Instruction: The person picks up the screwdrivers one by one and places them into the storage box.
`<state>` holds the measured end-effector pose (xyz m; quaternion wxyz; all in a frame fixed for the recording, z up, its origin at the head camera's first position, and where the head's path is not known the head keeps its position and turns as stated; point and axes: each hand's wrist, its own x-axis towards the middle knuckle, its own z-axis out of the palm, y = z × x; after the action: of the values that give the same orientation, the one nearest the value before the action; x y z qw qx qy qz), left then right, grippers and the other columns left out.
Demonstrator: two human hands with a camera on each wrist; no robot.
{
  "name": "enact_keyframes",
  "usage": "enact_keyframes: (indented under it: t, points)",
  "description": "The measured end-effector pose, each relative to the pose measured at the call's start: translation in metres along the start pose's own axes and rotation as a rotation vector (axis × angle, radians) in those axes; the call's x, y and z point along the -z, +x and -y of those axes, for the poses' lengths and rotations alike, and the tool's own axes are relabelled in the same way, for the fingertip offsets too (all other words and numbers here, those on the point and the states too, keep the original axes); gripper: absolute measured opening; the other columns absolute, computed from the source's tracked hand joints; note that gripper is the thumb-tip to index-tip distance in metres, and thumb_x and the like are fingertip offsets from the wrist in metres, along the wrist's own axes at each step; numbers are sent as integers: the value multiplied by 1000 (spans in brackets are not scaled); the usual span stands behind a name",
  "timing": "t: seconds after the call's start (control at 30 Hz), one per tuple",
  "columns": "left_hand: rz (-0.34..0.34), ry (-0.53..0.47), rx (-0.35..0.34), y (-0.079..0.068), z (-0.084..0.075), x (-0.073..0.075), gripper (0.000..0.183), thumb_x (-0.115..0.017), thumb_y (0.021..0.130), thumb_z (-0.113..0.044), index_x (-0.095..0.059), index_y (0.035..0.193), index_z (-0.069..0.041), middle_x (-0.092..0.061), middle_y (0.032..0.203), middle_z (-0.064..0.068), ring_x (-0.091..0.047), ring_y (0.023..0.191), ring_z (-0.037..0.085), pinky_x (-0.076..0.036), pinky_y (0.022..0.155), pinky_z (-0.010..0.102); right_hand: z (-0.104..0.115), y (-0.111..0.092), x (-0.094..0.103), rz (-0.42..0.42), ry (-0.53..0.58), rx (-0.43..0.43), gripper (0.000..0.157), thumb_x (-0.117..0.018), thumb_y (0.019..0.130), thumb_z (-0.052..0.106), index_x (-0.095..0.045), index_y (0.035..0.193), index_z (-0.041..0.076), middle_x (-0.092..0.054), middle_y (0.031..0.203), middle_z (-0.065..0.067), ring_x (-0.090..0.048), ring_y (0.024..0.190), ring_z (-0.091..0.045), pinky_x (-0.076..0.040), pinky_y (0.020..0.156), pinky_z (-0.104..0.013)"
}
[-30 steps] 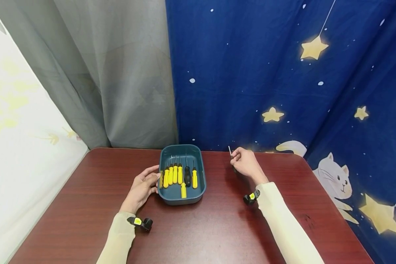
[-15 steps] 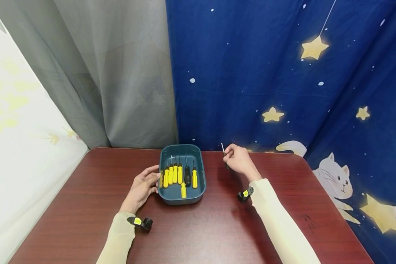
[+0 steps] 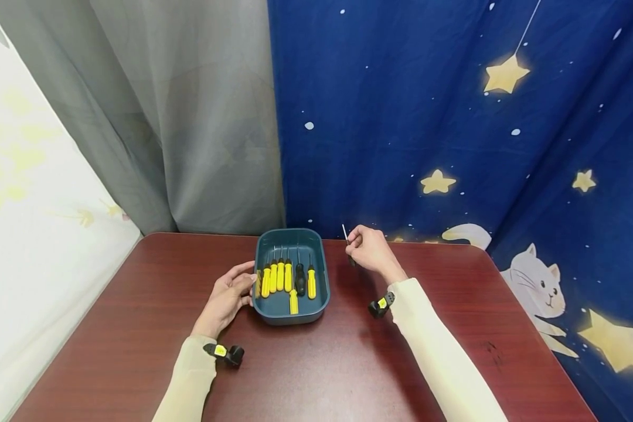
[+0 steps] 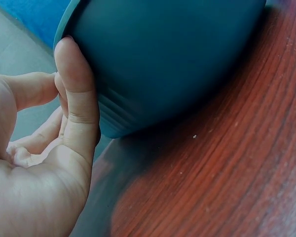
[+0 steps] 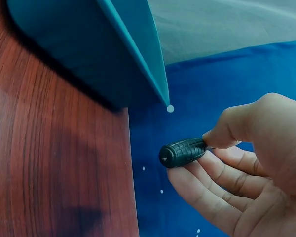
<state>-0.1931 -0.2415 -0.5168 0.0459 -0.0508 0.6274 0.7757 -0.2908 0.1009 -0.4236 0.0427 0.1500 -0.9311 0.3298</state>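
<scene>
A dark teal plastic box [image 3: 316, 309] stands near the table's far edge, holding several yellow-handled screwdrivers [image 3: 280, 276] and one with a black handle [image 3: 300, 279]. My left hand [image 3: 225, 296] rests against its left wall with loosely extended fingers; in the left wrist view a finger [image 4: 79, 94] lies along the outer wall, its tip at the rim. To the right of the box, my right hand [image 3: 371, 251] pinches another screwdriver between thumb and fingertips. Its black ridged handle [image 5: 182, 152] shows in the right wrist view, and its thin shaft [image 3: 344, 232] points up in the head view.
The reddish-brown wooden table [image 3: 306, 369] carries the box. Behind it hang a grey curtain [image 3: 216, 117] and a blue curtain [image 3: 358, 146] with stars. A white printed cloth [image 3: 42, 234] hangs on the left.
My right hand has moved left toward the box with the screwdriver. The left hand stays at the box's left wall, and the screwdrivers in the box lie as before.
</scene>
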Motion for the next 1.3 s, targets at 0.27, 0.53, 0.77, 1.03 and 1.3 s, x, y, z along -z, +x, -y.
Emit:
enact_keyframes:
  t: [0.27, 0.53, 0.77, 1.03, 1.3]
  points:
    - [9, -2, -3, 1, 0, 0, 58, -65, 102, -19, -41, 154, -9, -66, 106, 6, -58, 72, 10, -55, 58, 23, 13, 6, -1, 34, -1, 1, 13, -72, 86, 13, -66, 96, 9, -71, 86, -4, -66, 80, -18, -55, 81, -35]
    - [6, -7, -8, 0, -2, 0, 58, -64, 103, -17, -40, 154, -7, -68, 104, 4, -58, 72, 11, -54, 58, 24, 27, 15, -4, 67, -9, 1, 12, -71, 86, 14, -66, 95, 9, -72, 87, -5, -66, 82, -19, -55, 80, -34]
    - [4, -1, -2, 0, -3, -1, 58, -64, 103, -18, -39, 154, -7, -68, 105, 5, -58, 72, 11, -54, 58, 24, 39, 22, -8, 109, -65, 14, 9, -70, 88, 16, -66, 93, 10, -70, 89, -5, -65, 80, -19, -55, 74, -32]
    - [3, 1, 2, -1, -3, -1, 57, -64, 103, -18, -40, 154, -7, -67, 104, 5, -58, 72, 11, -55, 59, 24, 54, 28, -18, 168, -104, 6, 9, -71, 90, 17, -66, 92, 10, -70, 86, -6, -66, 63, -15, -55, 64, -28]
    - [5, 4, -1, 0, -3, -2, 57, -64, 103, -17, -40, 154, -7, -68, 105, 5, -58, 72, 11, -55, 59, 24, 67, 36, -29, 237, -112, -74, 26, -70, 93, 15, -57, 70, 14, -54, 64, 1, -56, 51, -12, -47, 50, -24]
